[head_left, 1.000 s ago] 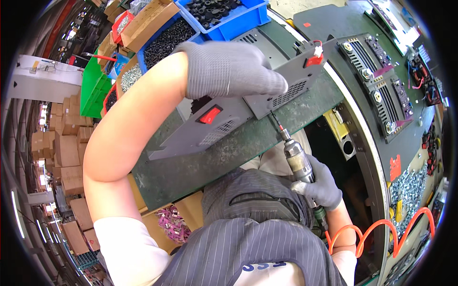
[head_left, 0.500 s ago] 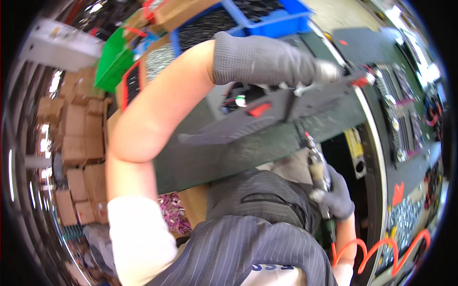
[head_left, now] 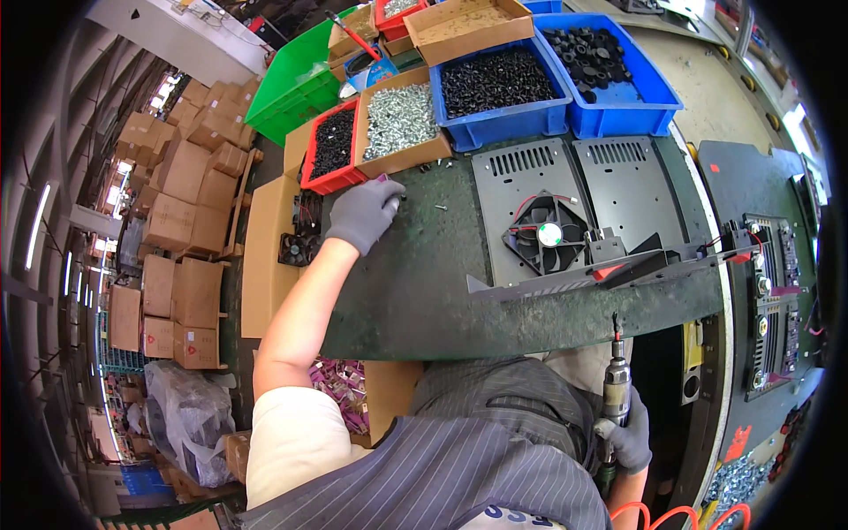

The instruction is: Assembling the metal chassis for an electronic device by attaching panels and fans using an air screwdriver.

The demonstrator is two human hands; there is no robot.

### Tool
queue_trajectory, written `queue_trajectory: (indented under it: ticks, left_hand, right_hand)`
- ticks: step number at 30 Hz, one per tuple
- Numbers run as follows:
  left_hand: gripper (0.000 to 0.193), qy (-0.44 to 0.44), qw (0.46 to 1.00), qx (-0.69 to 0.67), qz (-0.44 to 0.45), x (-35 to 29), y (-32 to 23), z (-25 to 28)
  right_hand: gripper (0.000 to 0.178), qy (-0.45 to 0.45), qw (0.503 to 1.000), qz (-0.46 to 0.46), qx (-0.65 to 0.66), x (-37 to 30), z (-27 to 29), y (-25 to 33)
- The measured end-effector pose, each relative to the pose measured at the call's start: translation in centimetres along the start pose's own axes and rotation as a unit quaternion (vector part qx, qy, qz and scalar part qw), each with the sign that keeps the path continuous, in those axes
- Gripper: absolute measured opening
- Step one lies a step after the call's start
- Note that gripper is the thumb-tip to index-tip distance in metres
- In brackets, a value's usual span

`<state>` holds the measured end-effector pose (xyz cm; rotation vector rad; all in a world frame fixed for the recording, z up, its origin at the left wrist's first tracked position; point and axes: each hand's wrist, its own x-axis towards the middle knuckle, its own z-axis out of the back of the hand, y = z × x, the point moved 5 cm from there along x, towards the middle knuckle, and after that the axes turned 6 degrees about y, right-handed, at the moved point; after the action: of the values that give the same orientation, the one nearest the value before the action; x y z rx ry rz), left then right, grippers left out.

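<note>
My left hand (head_left: 360,216), in a grey glove, is just in front of the red bin (head_left: 334,179) of small black screws. Its fingers are curled together; a purplish speck shows at the fingertips, too small to name. My right hand (head_left: 629,439), gloved too, grips an air screwdriver (head_left: 617,389) by its body, bit pointing up, close to the table's front edge. Beyond the tool lies a grey metal panel (head_left: 521,181) with slots. A black cooling fan (head_left: 548,234) sits on the panel, and an upright metal plate (head_left: 565,281) with red parts runs along its near side.
A cardboard box (head_left: 402,125) of silver screws and blue bins (head_left: 503,88) of black parts line the back. At left stands an open carton (head_left: 269,256) with fans inside. A red coiled hose (head_left: 676,514) trails at lower right. Loose screws (head_left: 440,208) lie on the dark table.
My left hand has gone from over the metal plate leftward to the screw bins. The right hand still holds the air screwdriver, now more upright. The whole view has shifted.
</note>
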<state>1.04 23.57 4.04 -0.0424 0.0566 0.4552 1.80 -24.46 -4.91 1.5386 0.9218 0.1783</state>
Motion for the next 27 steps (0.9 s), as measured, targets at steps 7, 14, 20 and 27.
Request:
queue_trajectory:
  ticks: [7,14,20,27]
  left_hand:
    - [0.013,-0.035,0.997,0.042,-0.050,0.3,-0.3,-2.2]
    - [0.013,-0.027,0.997,-0.011,0.067,-3.8,0.5,-2.4]
    - [0.019,0.001,0.957,-0.282,0.059,-6.7,0.6,-2.7]
    - [0.031,0.385,0.665,-0.639,0.022,-13.3,-15.3,-4.0]
  right_hand:
    - [0.077,-0.014,0.999,-0.012,0.028,-0.5,-0.7,-0.6]
    - [0.074,-0.020,1.000,-0.012,0.006,-0.8,-0.3,-1.2]
    - [0.073,-0.007,0.998,0.012,-0.066,-0.4,0.2,-1.1]
    - [0.071,0.027,0.999,-0.019,0.001,-1.8,-1.4,1.5]
